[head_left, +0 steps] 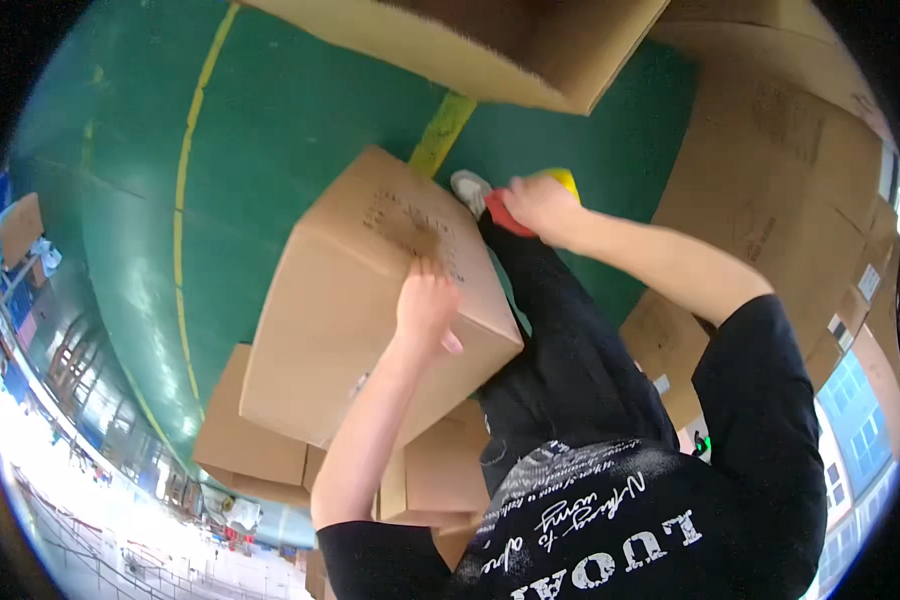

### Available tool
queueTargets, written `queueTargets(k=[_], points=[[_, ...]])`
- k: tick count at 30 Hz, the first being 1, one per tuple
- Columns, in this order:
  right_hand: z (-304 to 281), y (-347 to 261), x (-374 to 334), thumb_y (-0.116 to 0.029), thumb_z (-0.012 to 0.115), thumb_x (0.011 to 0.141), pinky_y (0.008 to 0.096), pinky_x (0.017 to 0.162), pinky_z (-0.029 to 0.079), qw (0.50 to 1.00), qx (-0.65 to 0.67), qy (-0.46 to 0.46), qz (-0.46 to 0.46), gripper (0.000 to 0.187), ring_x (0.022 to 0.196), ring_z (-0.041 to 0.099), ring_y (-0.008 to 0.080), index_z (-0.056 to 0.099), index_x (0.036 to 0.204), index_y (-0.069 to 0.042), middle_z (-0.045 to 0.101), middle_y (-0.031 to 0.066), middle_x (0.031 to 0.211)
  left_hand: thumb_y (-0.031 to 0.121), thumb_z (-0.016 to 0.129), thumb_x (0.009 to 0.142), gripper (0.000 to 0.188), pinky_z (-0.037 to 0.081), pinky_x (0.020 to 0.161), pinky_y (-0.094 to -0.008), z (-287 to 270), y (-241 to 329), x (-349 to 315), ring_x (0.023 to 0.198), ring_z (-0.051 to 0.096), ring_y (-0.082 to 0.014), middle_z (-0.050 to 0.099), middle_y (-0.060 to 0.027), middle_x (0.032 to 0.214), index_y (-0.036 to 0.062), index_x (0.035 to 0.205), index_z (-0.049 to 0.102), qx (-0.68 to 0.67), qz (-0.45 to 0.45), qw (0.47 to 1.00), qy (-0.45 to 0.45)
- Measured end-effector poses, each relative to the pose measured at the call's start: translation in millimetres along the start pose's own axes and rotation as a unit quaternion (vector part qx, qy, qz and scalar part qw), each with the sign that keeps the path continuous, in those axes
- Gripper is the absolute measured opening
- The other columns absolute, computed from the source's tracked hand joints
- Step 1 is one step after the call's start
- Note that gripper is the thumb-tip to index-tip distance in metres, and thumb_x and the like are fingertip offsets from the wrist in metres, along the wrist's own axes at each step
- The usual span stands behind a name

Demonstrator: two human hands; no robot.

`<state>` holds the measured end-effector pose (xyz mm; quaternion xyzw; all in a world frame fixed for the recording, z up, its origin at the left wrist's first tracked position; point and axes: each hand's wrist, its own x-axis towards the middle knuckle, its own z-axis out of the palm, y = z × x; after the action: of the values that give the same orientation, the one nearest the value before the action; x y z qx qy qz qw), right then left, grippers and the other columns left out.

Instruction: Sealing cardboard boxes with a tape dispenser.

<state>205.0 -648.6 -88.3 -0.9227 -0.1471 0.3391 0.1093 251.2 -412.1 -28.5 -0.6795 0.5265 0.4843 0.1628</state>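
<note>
A large closed cardboard box [320, 320] stands tilted in view in front of me, left of my legs, with dark print on one face. My left hand [428, 305] lies on this box across an edge, fingers stretched out and thumb apart, holding nothing. To the right of the box, above my shoe, my right hand [545, 208] is closed around a red and yellow tool [508, 212]. Red shows on one side of the fist and yellow on the other; the grip hides its middle, so its exact kind is unclear.
An open cardboard box [450, 45] stands at the far side. Large cartons [770, 180] are stacked to the right, and more boxes [245, 430] sit behind the front box at lower left. Yellow lines [182, 200] cross the green floor [260, 120]. My shoe [468, 190] is beside the box.
</note>
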Motion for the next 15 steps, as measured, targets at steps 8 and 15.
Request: queueTargets(k=[8, 15], points=[[-2.2, -3.5, -126.5, -0.044, 0.074, 0.072, 0.0482, 0.076, 0.052, 0.879, 0.303, 0.091, 0.357, 0.054, 0.087, 0.064, 0.0421, 0.053, 0.094, 0.0, 0.063, 0.0238, 0.093, 0.089, 0.056, 0.058, 0.12, 0.029, 0.113, -0.0421, -16.3, 0.8, 2.5, 0.131, 0.045, -0.0326, 0.053, -0.0208, 0.135, -0.0017, 0.136, 0.046, -0.046, -0.038, 0.998, 0.021], [23.1, -60.1, -211.1, -0.043, 0.081, 0.062, 0.043, 0.082, 0.054, 0.753, 0.458, 0.24, 0.407, 0.065, 0.092, 0.068, 0.037, 0.056, 0.103, 0.001, 0.068, 0.0231, 0.093, 0.073, 0.03, 0.089, 0.093, 0.002, 0.117, -0.0579, 19.2, 5.4, -7.4, 0.148, 0.015, -0.0324, 0.019, -0.0158, 0.159, 0.0061, 0.152, 0.024, 0.022, -0.125, 0.983, 0.133]])
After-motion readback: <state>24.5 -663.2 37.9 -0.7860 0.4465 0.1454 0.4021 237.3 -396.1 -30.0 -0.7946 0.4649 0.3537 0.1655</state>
